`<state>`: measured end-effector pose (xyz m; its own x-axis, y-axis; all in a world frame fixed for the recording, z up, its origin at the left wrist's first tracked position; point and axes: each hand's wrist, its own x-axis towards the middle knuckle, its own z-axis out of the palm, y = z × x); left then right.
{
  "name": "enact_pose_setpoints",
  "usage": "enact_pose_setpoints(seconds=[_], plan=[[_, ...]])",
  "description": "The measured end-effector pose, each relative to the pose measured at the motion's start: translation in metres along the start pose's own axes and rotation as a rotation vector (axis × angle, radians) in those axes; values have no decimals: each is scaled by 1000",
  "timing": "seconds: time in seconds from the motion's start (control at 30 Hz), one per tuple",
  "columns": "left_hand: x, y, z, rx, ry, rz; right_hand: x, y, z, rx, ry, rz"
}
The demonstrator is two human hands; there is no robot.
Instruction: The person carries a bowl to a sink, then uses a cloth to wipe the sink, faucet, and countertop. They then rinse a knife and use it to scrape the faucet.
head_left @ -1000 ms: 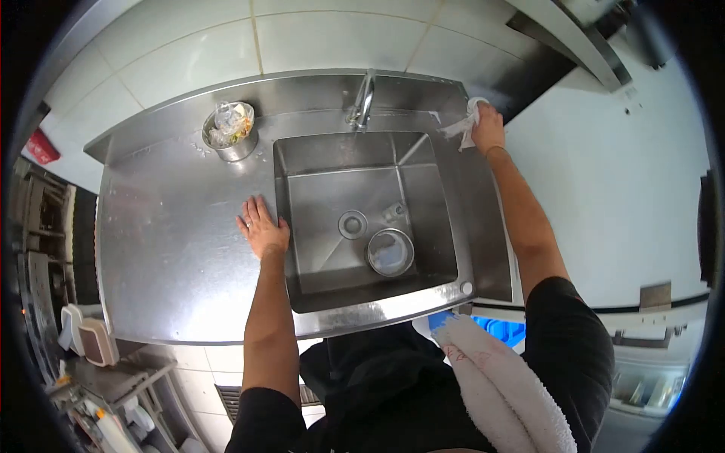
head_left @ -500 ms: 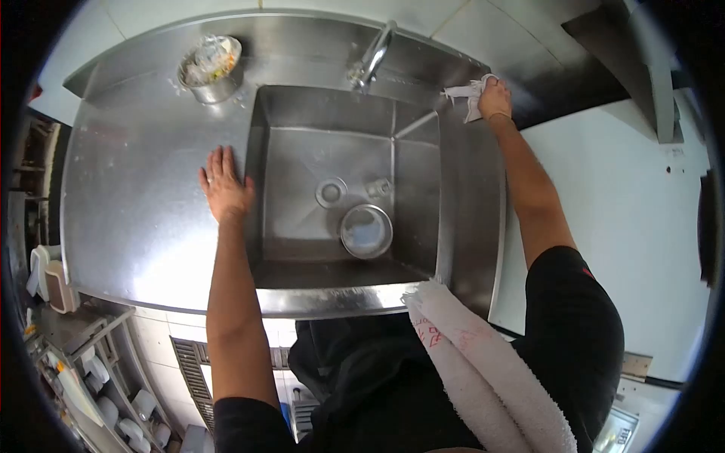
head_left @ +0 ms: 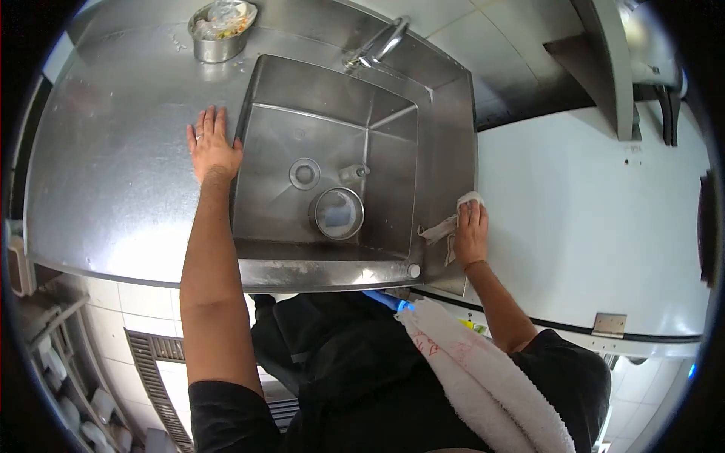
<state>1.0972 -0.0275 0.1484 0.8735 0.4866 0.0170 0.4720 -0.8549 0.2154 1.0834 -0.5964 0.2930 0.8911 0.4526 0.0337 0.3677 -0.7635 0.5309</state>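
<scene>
- The right hand lies palm down on a white cloth, pressing it flat against the narrow strip of steel at the right of the sink, close to the near right corner of the counter; the fingers are laid over the cloth rather than curled round it.
- Part of the cloth trails out to the left of the hand, toward the sink's right rim.
- The left hand is open, fingers spread, flat on the counter just left of the sink's left rim, holding nothing.
- The sink is a square stainless basin; a round drain sits in its floor, with a small metal fitting just right of it.
- A round metal strainer lid lies on the basin floor, near and right of the drain.
- The faucet rises at the far edge, its spout angled over the basin.
- A steel bowl holding scraps and crumpled clear plastic stands on the counter at the far left of the sink.
- A white towel with red marks hangs over the person's right shoulder.
</scene>
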Motion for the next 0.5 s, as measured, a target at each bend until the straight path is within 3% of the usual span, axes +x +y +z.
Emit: enact_pose_setpoints(seconds=[0.1, 0.17, 0.2, 0.3, 0.37, 0.5], plan=[[1, -1, 5, 0, 8, -1, 84, 32, 31, -49, 69, -158], [1, -1, 7, -7, 17, -2, 174, 51, 55, -53, 45, -122], [1, -1, 7, -9, 25, -8, 217, 62, 70, -156, 141, -167], [2, 1, 7, 5, 29, -23, 332, 79, 114, -381, 103, -132], [3, 4, 5, 33, 10, -33, 368, 75, 129, -515, 136, -150], [7, 5, 13, 67, 25, -45, 383, 45, 176, -414, -52, -201]])
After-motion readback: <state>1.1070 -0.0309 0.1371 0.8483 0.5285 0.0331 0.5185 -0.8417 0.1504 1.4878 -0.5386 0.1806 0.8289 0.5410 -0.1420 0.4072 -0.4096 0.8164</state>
